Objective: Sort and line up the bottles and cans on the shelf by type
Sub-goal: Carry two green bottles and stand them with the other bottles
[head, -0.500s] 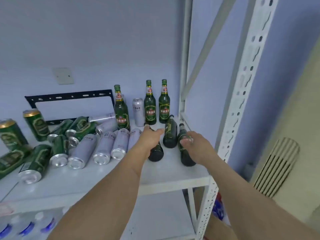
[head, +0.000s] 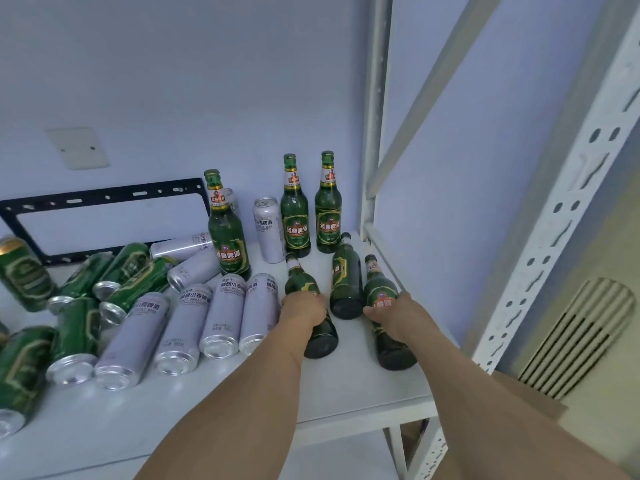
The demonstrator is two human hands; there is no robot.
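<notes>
We've got our left hand (head: 304, 306) wrapped round one lying green bottle (head: 310, 306) and our right hand (head: 398, 311) gripping another (head: 386, 317) on the white shelf (head: 346, 393). Standing bottle labels (head: 296, 232) read 经典啤酒; the silver cans (head: 221, 317) say 精酿小麦啤酒.

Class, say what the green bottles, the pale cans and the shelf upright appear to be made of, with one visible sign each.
Green bottles: probably glass, glossy and see-through at the neck.
Pale cans: likely aluminium, with matt printed sides and shiny bare silver bases.
White perforated shelf upright: seemingly painted steel, with punched slots and a thin angled profile.
</notes>
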